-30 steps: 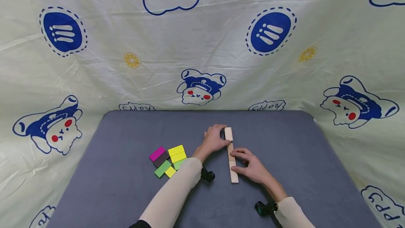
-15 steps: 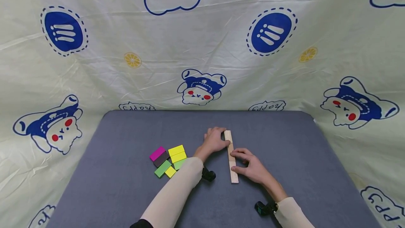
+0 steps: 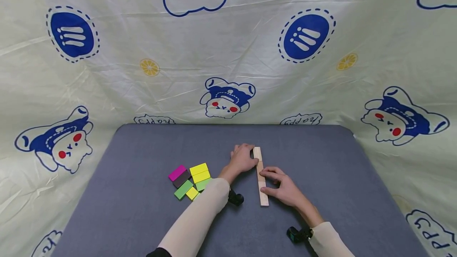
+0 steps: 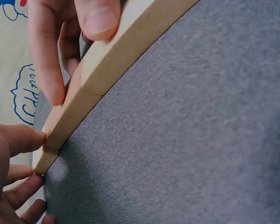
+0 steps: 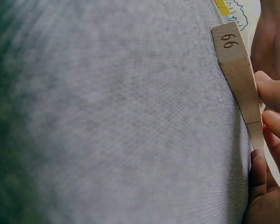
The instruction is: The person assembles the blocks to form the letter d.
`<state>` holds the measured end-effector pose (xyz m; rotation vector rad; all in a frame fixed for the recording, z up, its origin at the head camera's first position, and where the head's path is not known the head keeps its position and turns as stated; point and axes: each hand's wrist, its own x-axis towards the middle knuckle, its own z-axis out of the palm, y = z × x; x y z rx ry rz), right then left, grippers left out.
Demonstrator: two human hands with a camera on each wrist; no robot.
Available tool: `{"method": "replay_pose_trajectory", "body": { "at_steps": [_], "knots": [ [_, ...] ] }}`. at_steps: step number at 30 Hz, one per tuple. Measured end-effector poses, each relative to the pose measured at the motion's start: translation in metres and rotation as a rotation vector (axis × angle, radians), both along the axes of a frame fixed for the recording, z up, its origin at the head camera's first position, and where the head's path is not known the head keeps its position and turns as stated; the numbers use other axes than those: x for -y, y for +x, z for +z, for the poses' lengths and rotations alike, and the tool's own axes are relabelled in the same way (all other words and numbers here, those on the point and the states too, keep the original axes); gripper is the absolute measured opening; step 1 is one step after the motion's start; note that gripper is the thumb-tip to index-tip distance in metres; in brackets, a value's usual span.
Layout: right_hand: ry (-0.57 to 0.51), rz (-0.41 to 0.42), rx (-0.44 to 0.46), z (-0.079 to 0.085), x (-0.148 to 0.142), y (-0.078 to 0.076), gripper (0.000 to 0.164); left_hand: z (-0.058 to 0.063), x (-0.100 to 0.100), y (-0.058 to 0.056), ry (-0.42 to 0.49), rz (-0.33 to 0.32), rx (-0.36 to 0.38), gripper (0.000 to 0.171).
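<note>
Three plain wooden blocks lie end to end in a row on the grey table, running away from the person. My left hand (image 3: 242, 158) grips the far block (image 3: 257, 152) between thumb and index finger. Beside the row, my right hand (image 3: 285, 189) presses its thumb against the near block (image 3: 264, 199) and its index finger against the middle block (image 4: 72, 114). In the left wrist view the near block (image 4: 130, 42) lies in line with the others. The right wrist view shows a number on the near block's end face (image 5: 229, 41).
Left of the left hand lies a loose cluster of coloured blocks: magenta (image 3: 177, 172), dark purple (image 3: 182, 179), green (image 3: 183, 190) and yellow (image 3: 198, 169). A printed cloth (image 3: 250, 43) hangs behind the table (image 3: 321, 158).
My left hand has drawn the far block slightly nearer and down, so it now sits flush against the middle block. The right hand has stayed in place.
</note>
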<state>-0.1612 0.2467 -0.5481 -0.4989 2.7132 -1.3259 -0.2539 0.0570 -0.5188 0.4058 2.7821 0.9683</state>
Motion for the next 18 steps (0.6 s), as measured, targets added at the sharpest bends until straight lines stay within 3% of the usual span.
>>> {"method": "replay_pose_trajectory", "body": {
  "at_steps": [8,18],
  "knots": [
    [-0.004,0.006,-0.003,0.001,0.0,0.0,0.05,0.004,0.011,0.014,0.085,-0.006,0.009,0.064],
    [0.0,-0.003,-0.021,-0.001,0.0,-0.001,0.049,0.016,0.045,0.042,0.252,0.006,0.038,0.069]
  ]
}}
